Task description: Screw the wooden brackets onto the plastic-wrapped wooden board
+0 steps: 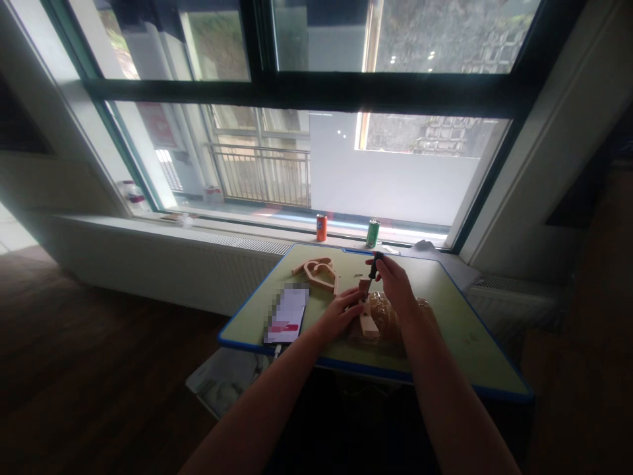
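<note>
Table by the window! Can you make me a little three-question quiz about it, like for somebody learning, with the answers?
1. True or false: the left hand grips the handle of the screwdriver.
2. Where does the phone lie? A) on the windowsill B) on the table C) on the floor
3. Fill the gap: the can just left of the green can is coloured ...

Key: 1. False, the right hand grips it. 2. B. 3. Orange.

Counted: one left hand (pixel 345 311), one right hand (pixel 394 277), one screwdriver (pixel 374 266), one phone (pixel 291 310), one table (pixel 435 284); one orange can (pixel 321 228) and one green can (pixel 372 234), totalling two. Wooden pieces (pixel 320 283): number indeterminable.
</note>
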Motion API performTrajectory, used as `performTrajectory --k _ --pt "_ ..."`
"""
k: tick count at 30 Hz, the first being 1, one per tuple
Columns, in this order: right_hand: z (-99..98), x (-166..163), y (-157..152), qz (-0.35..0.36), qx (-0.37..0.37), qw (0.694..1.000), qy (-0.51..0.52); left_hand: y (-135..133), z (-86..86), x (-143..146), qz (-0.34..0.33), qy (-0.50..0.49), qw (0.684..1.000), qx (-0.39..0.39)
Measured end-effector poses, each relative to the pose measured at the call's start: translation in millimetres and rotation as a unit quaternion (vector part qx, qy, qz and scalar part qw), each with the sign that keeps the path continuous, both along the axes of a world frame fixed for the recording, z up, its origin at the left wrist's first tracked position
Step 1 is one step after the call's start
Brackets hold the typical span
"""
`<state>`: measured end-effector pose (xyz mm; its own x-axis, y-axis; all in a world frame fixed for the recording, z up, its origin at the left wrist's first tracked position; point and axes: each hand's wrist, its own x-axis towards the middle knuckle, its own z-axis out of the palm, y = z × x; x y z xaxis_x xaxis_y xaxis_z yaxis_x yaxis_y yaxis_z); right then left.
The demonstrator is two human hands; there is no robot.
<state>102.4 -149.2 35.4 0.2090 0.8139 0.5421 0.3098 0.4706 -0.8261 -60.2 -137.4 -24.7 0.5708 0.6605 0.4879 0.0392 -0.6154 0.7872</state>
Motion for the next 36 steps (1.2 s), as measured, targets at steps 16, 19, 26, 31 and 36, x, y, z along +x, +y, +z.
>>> performTrajectory --k 16,19,26,31,36 --pt "0.0 -0.5 0.3 -0.007 0.003 1.0 -0.009 -0.6 1.5 -2.0 -0.013 0.0 1.0 0.01" --pt "-0.1 0.2 1.8 -0.019 -0.001 1.0 -0.013 -1.8 2.2 -2.9 -0.016 0.002 1.0 0.004" --pt "1.1 -1.5 1.0 -0.004 -0.002 1.0 0.0 -0.4 1.1 -1.9 -0.017 -0.004 1.0 0.003" --pt "0.7 -2.1 -2.0 0.017 -0.015 1.0 0.001 -2.4 2.9 -1.7 -0.019 -0.006 1.0 -0.003" --pt "-1.8 -2.1 -0.7 0.007 -0.024 1.0 -0.01 -2.0 1.7 -2.3 -0.016 -0.006 1.0 0.006"
